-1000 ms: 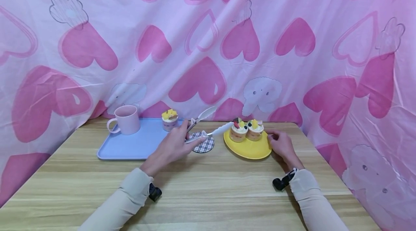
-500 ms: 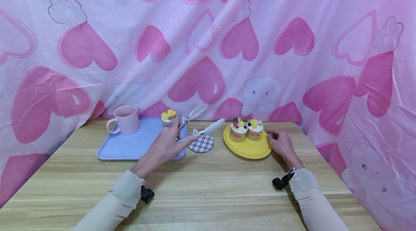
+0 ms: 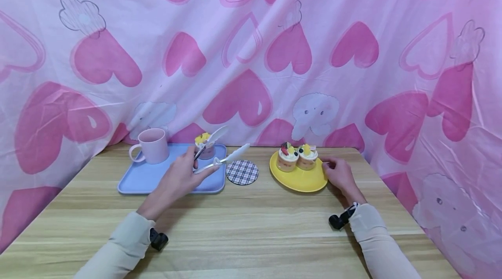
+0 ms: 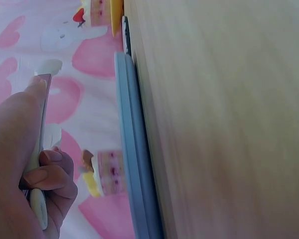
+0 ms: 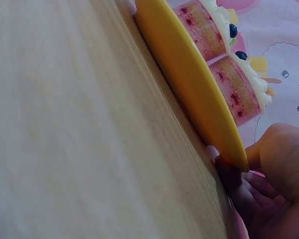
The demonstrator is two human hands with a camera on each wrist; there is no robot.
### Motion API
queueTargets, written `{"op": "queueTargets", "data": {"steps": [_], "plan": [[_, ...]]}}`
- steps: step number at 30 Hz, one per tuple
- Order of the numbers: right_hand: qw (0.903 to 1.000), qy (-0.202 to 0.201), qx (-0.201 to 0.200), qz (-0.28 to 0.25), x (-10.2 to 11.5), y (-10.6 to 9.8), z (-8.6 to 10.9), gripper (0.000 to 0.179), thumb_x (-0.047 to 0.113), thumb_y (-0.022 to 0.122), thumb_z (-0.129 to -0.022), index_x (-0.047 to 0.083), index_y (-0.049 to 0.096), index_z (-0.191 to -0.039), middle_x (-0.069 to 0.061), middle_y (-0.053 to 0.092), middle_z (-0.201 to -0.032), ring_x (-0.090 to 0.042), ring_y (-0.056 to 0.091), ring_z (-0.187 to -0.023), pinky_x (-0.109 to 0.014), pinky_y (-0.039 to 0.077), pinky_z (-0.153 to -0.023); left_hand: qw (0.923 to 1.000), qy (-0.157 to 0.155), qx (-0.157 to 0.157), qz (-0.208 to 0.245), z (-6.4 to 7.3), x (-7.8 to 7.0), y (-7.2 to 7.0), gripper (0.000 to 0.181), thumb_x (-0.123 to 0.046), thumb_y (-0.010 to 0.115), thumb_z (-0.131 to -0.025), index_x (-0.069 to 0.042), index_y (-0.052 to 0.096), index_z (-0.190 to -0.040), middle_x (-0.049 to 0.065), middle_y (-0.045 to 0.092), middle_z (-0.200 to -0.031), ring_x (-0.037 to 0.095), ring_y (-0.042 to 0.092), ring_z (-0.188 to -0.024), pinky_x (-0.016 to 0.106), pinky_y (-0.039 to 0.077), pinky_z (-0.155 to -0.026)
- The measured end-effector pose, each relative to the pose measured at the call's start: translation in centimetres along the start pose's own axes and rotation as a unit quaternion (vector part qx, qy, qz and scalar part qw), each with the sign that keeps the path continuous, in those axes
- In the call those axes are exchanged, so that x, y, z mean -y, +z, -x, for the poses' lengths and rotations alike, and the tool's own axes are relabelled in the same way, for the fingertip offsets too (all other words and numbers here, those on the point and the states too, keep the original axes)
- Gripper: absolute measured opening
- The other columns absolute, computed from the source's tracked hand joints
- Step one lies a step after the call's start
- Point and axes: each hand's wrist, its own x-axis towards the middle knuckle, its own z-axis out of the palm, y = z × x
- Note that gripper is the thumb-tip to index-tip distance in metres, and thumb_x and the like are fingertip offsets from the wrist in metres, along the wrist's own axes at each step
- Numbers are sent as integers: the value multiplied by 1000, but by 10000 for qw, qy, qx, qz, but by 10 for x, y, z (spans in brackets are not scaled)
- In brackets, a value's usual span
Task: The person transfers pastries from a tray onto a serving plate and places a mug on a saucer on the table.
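At back, a hanging pink-and-white fabric (image 3: 239, 43) printed with hearts. In front, a pale wood-grain table (image 3: 251, 235). At left on it, a flat light-blue rectangular tray (image 3: 141, 178) with a low rim; at right, a shallow round yellow plate (image 3: 302, 181). Over the tray, the left hand (image 3: 176, 178), curled round long tongs (image 3: 235, 154): slim metal arms, scalloped whitish tips, spread well apart with nothing between. At the plate's right edge, the right hand (image 3: 340, 176), pinching the rim. Toward the tray's far left, a plain pink mug (image 3: 154, 146), upright, handle to the left. Just beside the tray's right edge, a round black-and-white plaid coaster (image 3: 242, 172).

Smallest, by the tray's far right corner, an upright clear yellow-topped dessert cup (image 3: 208, 153), partly behind the tongs. On the plate, side by side, a clear strawberry-topped dessert cup (image 3: 287, 161) and a clear berry-topped dessert cup (image 3: 307, 159).

From the head only: the mug and the coaster's plaid face. From the left wrist: tray edge-on, thumb laid along the tongs, a gap between tips and yellow-topped dessert cup. From the right wrist: fingers under the plate rim, thumb above; pink-and-tan layers through the cup walls.
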Motion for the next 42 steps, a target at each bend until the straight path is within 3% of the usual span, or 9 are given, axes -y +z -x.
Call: {"op": "queueTargets", "data": {"steps": [7,16,26,34,42], "plan": [[10000,28,35,-55,-1,-1,0,35,14,52,-101,6,63,-133,-18,67,-115,-27,59,-103,-30,47,-81,9997,-200,-44,-155,2,9,-10,70,-71,71,-78,-16,43,-112,4,54,-81,17,47,-57,29,40,-46],[9999,23,41,-93,-1,0,0,35,15,53,-102,7,63,-133,-17,67,-114,-27,59,-102,-30,47,-80,9981,-556,-61,-264,1,18,-15,76,-70,72,-78,-11,43,-117,6,54,-80,18,50,-57,29,43,-45],[10000,-56,2,-70,1,-1,0,33,15,55,-101,5,65,-131,-17,68,-110,-27,60,-99,-29,46,-79,9971,-634,-250,-336,0,27,-19,76,-70,72,-78,-10,42,-114,8,54,-76,19,52,-55,31,42,-46],[9998,100,124,-110,2,-2,2,35,16,53,-102,7,62,-135,-17,65,-116,-27,58,-103,-31,46,-82,9933,-1109,17,-312,0,31,-23,86,-78,66,-77,-7,41,-120,10,54,-74,20,53,-54,30,42,-45],[9997,129,132,-126,2,-1,1,34,15,53,-102,7,63,-134,-17,66,-117,-27,59,-104,-32,48,-82,9909,-1311,109,-278,2,35,-25,88,-75,67,-79,-3,41,-123,11,53,-74,20,54,-55,31,41,-46]]}}
